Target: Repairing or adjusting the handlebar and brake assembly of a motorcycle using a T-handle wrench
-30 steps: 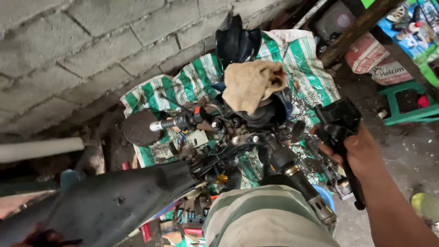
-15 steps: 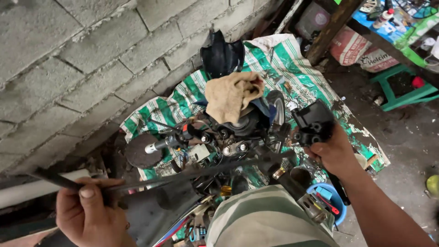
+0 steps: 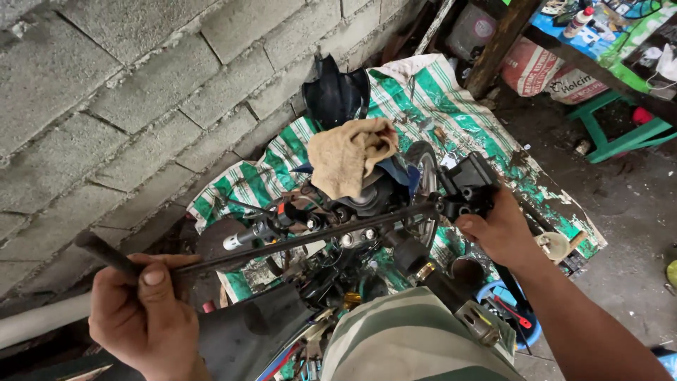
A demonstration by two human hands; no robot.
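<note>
My left hand [image 3: 144,314] grips the near end of a long black rod [image 3: 282,243] that runs across the stripped motorcycle front [image 3: 352,219] toward my right. My right hand [image 3: 504,233] holds a black boxy part [image 3: 467,187] at the rod's far end. A tan rag [image 3: 350,155] lies draped over the motorcycle's headstock area. A chrome-tipped handlebar grip [image 3: 243,236] sticks out just beyond the rod. My knee in striped green trousers [image 3: 416,342] is at the bottom.
A green-and-white striped tarp [image 3: 437,113] covers the ground under the bike, with small parts scattered on it. A grey block wall [image 3: 127,92] rises at left. A black fender [image 3: 335,95] leans there. A green stool [image 3: 617,137], a wooden post [image 3: 497,46] and a blue tub with tools [image 3: 518,317] are at right.
My left hand has come into view and taken hold of the long rod. My right hand with the black part has moved left to the rod's far end.
</note>
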